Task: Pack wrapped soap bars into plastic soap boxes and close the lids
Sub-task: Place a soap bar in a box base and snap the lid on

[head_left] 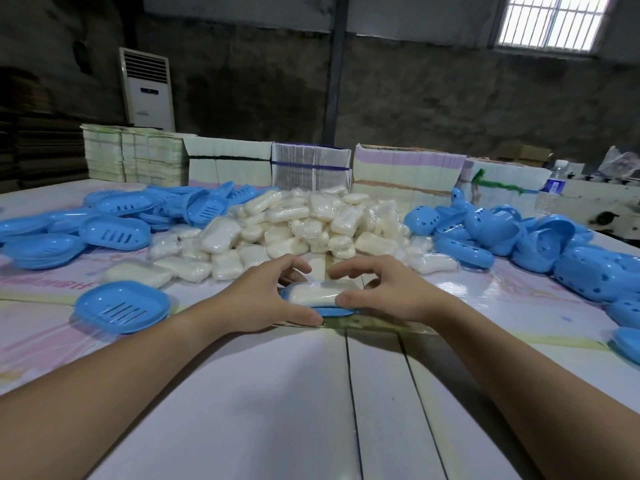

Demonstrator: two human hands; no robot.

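Daylight enters through a barred window point(550, 20) at upper right, blown out to white. The rear wall stays dim and murky. The pale glossy tabletop point(277, 393) carries soft sheen. Wide-angle distortion bends the edges; slight blur smears the blue plastic soap trays point(45, 249) at left

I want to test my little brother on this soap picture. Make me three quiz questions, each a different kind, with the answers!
1. True or false: the wrapped soap bar between the left hand and right hand sits on a blue soap box half.
2. What colour is the loose slotted lid beside the left hand? A red, B blue, C green.
3. Fill in: the big soap pile lies ____ the two heaps of blue box parts.

Key
1. True.
2. B.
3. Between.
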